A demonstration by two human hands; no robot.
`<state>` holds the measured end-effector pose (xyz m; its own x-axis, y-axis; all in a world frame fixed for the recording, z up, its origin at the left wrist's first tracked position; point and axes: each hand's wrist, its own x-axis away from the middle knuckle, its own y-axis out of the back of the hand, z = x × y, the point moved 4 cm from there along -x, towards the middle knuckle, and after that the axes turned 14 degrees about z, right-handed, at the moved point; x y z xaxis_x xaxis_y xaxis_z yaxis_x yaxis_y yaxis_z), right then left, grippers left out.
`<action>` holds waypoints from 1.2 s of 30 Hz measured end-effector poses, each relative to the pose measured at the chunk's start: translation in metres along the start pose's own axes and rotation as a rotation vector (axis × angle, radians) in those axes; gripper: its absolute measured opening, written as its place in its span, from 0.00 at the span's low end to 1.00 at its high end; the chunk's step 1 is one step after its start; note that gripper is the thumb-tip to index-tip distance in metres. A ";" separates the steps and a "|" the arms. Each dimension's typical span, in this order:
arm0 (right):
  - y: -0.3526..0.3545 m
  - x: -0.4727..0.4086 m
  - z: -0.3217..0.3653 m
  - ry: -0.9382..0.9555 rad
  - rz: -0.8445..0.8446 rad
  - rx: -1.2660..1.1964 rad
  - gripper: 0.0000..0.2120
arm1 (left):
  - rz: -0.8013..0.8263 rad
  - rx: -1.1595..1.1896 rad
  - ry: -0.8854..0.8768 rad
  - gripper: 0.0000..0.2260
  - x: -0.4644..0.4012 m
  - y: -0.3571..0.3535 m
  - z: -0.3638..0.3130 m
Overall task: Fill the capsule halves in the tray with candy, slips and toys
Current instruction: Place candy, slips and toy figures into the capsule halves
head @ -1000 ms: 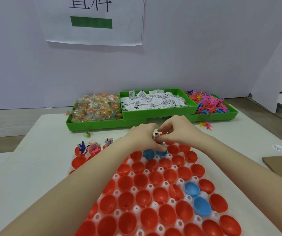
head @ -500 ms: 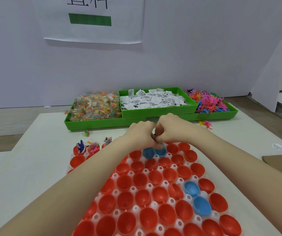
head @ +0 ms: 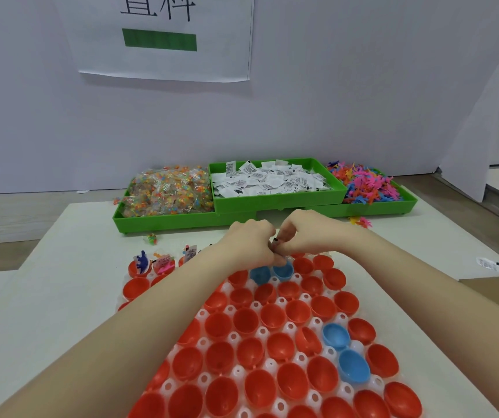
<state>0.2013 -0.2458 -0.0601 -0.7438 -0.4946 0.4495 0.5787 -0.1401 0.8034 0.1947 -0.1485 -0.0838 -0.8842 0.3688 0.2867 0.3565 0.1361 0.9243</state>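
Observation:
A white tray (head: 260, 331) holds several red capsule halves (head: 246, 321) and a few blue ones (head: 284, 271). My left hand (head: 251, 245) and my right hand (head: 305, 233) meet over the tray's far row, above the blue halves. Both pinch small items between them; a white slip with black print (head: 274, 243) shows between the fingers. What else they hold is hidden. At the tray's far left, three halves (head: 141, 265) contain toys, slips and candy.
Three green bins stand behind the tray: wrapped candy (head: 167, 193), paper slips (head: 269, 179), coloured toys (head: 362, 184). A loose candy (head: 151, 238) and a toy (head: 361, 221) lie on the table. A slip (head: 488, 263) and cardboard (head: 495, 289) are at the right.
Both hands have drawn closer together and shifted slightly away from me over the far row; my right fingers now curl tighter against the left.

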 end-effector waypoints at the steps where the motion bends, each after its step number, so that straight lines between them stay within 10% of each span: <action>1: 0.000 0.002 -0.001 0.005 0.004 -0.028 0.08 | 0.004 -0.011 0.000 0.18 0.001 0.000 -0.001; 7: 0.011 0.020 -0.014 -0.005 -0.083 -0.064 0.11 | 0.008 -0.016 0.014 0.21 0.008 0.003 0.000; 11: 0.052 0.042 -0.053 0.091 -0.805 -0.424 0.05 | -0.208 0.246 -0.074 0.22 0.032 0.025 0.014; 14: 0.072 0.048 -0.110 -0.194 -1.200 -0.554 0.08 | -0.638 0.402 -0.003 0.11 0.056 0.053 0.056; 21: 0.076 -0.003 -0.172 -0.496 -0.624 -0.160 0.20 | -0.485 0.205 0.625 0.22 0.066 0.051 0.163; 36: 0.095 0.002 -0.179 -0.411 -1.027 -0.335 0.23 | -0.547 -0.027 0.671 0.20 0.059 0.043 0.171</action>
<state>0.3141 -0.4138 -0.0528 -0.9323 0.2921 -0.2131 -0.3481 -0.5655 0.7477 0.2092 0.0361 -0.0705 -0.9238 -0.3635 -0.1199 -0.1709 0.1114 0.9790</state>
